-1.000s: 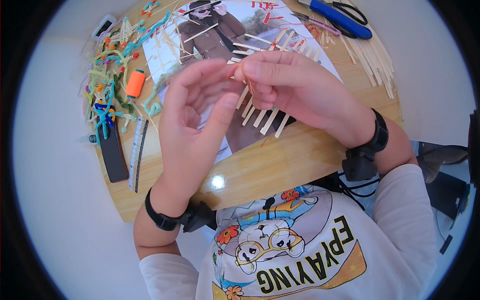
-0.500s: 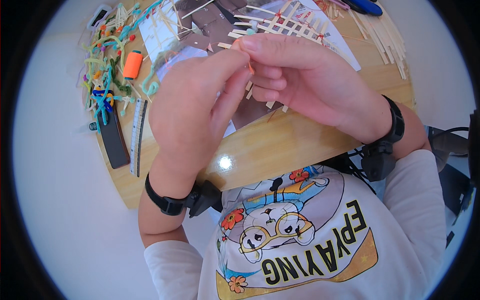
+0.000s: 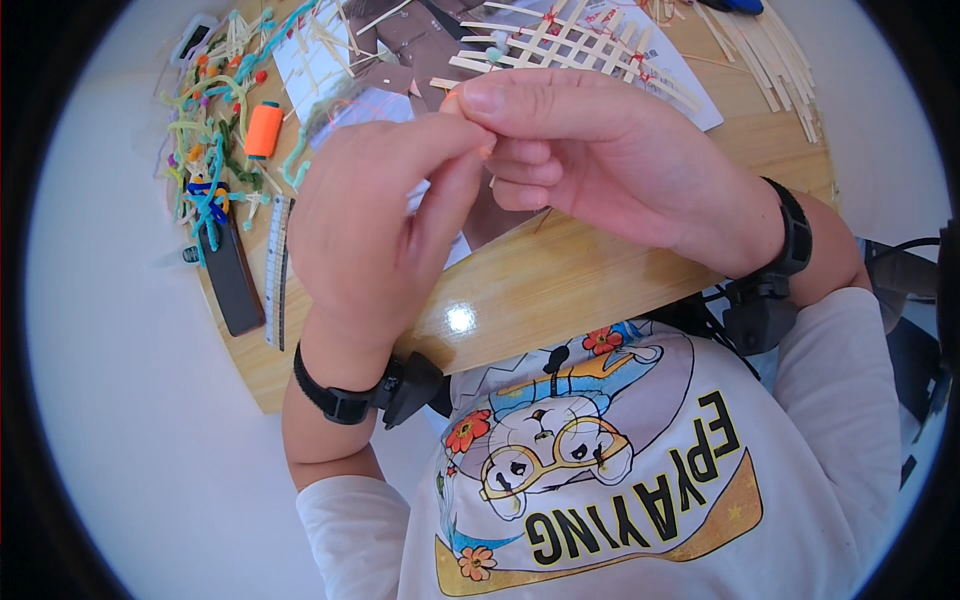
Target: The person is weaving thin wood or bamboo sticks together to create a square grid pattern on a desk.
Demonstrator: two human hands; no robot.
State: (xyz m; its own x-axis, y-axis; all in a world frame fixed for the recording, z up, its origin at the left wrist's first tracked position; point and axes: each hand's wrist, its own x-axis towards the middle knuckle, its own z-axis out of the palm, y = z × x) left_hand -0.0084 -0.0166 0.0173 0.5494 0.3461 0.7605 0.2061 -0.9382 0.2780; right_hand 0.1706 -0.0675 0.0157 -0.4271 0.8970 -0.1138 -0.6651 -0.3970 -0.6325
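Observation:
My left hand (image 3: pixel 365 215) and my right hand (image 3: pixel 610 150) meet above the table, fingertips pinched together. Small bits of orange thread (image 3: pixel 487 151) show between the fingers of both hands; most of the strand is hidden. Just beyond my right hand lies a lattice of pale wooden strips (image 3: pixel 560 42), tied with red thread at several crossings. Under the hands is a printed sheet (image 3: pixel 490 215) with a brown picture, partly covered. An orange thread spool (image 3: pixel 263 131) stands to the left of my left hand.
On the wooden table's (image 3: pixel 560 280) left side are tangled coloured pipe cleaners (image 3: pixel 215 130), a dark oblong case (image 3: pixel 232 280) and a clear ruler (image 3: pixel 277 270). Loose wooden strips (image 3: pixel 770 65) lie at the far right, near a dark blue tool (image 3: pixel 735 5).
Both hands have shifted slightly left, still pinched together. Less of the orange thread shows between the fingers now. The view has moved a little.

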